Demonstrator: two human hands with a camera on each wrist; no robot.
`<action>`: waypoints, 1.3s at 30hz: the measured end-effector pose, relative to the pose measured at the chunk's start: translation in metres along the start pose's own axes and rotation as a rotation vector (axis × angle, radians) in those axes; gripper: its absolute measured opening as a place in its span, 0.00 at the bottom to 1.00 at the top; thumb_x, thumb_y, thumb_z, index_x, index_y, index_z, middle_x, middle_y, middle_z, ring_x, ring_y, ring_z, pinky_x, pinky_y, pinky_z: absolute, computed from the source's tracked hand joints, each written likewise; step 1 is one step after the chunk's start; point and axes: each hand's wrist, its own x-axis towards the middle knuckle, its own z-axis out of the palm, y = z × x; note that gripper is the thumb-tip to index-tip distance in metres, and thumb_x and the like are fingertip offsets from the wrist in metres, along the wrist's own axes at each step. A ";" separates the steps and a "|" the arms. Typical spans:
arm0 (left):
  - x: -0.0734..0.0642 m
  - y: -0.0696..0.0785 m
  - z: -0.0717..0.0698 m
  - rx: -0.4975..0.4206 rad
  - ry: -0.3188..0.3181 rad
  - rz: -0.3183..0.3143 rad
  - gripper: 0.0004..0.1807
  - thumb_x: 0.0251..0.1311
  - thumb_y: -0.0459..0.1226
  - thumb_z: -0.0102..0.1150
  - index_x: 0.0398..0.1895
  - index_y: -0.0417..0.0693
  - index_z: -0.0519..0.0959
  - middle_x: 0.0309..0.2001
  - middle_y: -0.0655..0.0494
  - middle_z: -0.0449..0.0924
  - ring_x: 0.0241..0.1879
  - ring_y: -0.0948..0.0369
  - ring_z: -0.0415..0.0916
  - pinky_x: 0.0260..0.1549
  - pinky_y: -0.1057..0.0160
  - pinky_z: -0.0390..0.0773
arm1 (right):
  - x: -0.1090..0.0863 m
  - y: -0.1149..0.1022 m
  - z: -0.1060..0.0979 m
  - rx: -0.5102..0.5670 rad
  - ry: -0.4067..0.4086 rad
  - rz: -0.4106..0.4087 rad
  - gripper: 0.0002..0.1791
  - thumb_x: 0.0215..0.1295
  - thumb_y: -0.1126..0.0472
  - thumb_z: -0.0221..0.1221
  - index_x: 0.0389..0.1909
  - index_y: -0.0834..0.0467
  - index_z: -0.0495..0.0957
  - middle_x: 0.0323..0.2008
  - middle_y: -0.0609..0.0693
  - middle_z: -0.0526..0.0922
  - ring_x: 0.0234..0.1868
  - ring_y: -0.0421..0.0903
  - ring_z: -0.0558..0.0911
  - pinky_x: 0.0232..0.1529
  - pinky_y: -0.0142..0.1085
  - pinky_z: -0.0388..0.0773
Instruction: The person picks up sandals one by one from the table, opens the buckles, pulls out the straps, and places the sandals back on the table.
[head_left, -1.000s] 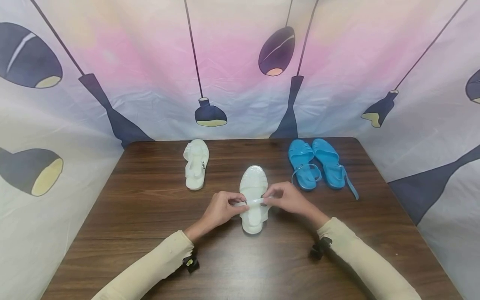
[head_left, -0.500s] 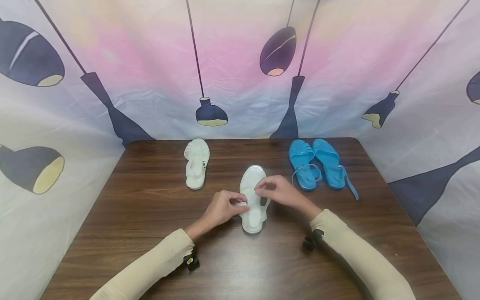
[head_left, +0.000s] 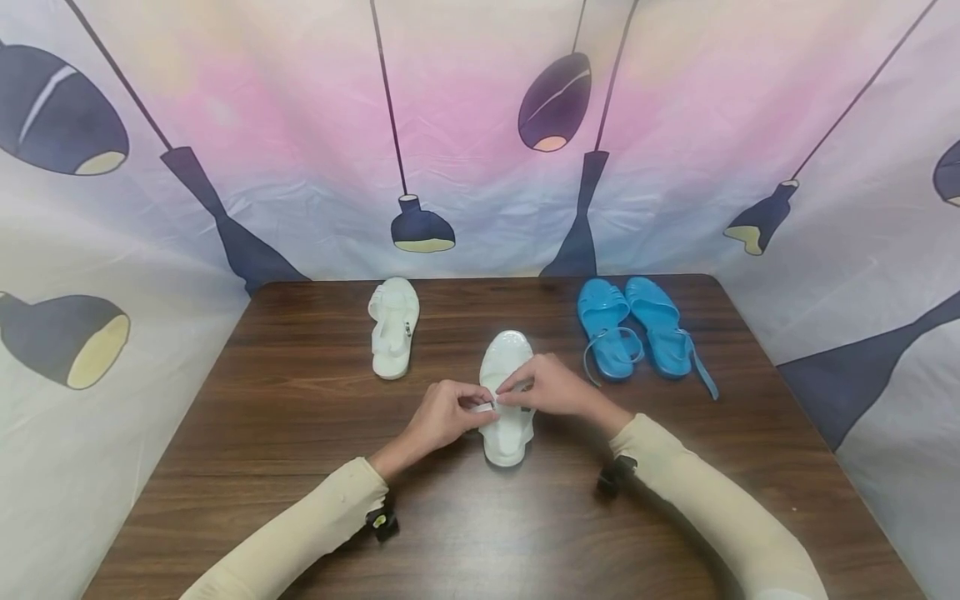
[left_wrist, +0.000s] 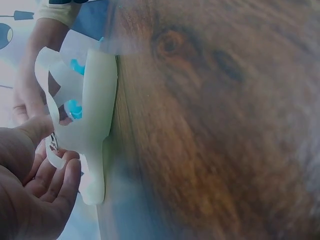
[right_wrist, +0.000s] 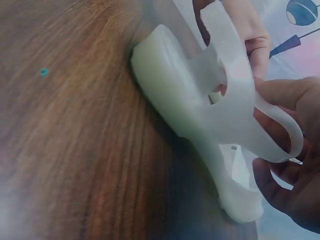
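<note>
A white sandal (head_left: 507,448) lies sole down on the table, toe pointing away from me. My left hand (head_left: 441,417) pinches the buckle end of its ankle strap from the left; in the left wrist view a small metal buckle (left_wrist: 54,142) shows between thumb and fingers. Over the sandal's middle, my right hand (head_left: 558,387) pinches the loose strap with thumb and forefinger, its fingertips close to the left ones. The right wrist view shows the strap (right_wrist: 296,137) bowed into a loop beside the right fingers. Whether the strap passes through the buckle is hidden by the fingers.
Another white sandal (head_left: 395,358) lies at the back left of the brown wooden table (head_left: 300,433). Two blue sandals (head_left: 603,317) lie side by side at the back right, straps loose. A patterned cloth (head_left: 480,192) hangs behind the table.
My right hand let the strap's right side go slack, moved up and left over the sandal, then came down beside the left fingertips. The left hand stays in place.
</note>
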 end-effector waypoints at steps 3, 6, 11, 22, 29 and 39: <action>0.000 0.000 -0.001 0.000 0.001 -0.001 0.07 0.55 0.39 0.77 0.36 0.52 0.89 0.33 0.61 0.89 0.33 0.69 0.84 0.32 0.70 0.82 | -0.002 0.003 0.003 0.033 -0.014 0.016 0.05 0.64 0.54 0.71 0.39 0.48 0.91 0.39 0.39 0.90 0.39 0.35 0.85 0.39 0.32 0.84; 0.000 -0.001 0.000 -0.003 0.006 0.003 0.06 0.55 0.39 0.77 0.35 0.52 0.89 0.33 0.61 0.89 0.34 0.69 0.84 0.33 0.70 0.82 | -0.003 0.007 0.008 0.097 -0.020 0.040 0.04 0.64 0.57 0.71 0.38 0.49 0.90 0.40 0.42 0.90 0.42 0.37 0.85 0.42 0.33 0.84; -0.001 -0.002 0.000 0.009 0.019 0.008 0.06 0.55 0.40 0.77 0.35 0.53 0.90 0.33 0.60 0.90 0.33 0.69 0.84 0.32 0.70 0.82 | -0.005 0.011 0.015 0.178 -0.025 0.080 0.03 0.64 0.59 0.70 0.37 0.50 0.89 0.40 0.42 0.90 0.43 0.41 0.84 0.44 0.35 0.84; 0.000 -0.004 0.001 0.037 0.032 0.029 0.07 0.54 0.41 0.78 0.35 0.54 0.90 0.34 0.60 0.90 0.30 0.71 0.79 0.29 0.70 0.80 | -0.010 0.007 0.024 0.271 0.044 0.159 0.04 0.62 0.60 0.71 0.30 0.54 0.87 0.33 0.43 0.88 0.40 0.44 0.82 0.43 0.39 0.82; -0.001 -0.004 0.001 0.038 0.035 0.044 0.06 0.56 0.40 0.77 0.35 0.53 0.90 0.35 0.60 0.90 0.23 0.71 0.71 0.25 0.71 0.76 | -0.008 0.006 0.027 0.287 0.076 0.177 0.05 0.60 0.58 0.72 0.28 0.53 0.86 0.31 0.44 0.87 0.39 0.44 0.82 0.42 0.40 0.80; -0.001 -0.005 0.001 0.001 0.040 0.035 0.06 0.55 0.38 0.77 0.35 0.51 0.90 0.35 0.59 0.90 0.33 0.70 0.84 0.31 0.71 0.82 | -0.008 0.011 0.023 0.254 0.087 0.187 0.03 0.58 0.64 0.70 0.29 0.52 0.87 0.33 0.42 0.88 0.43 0.44 0.82 0.46 0.41 0.81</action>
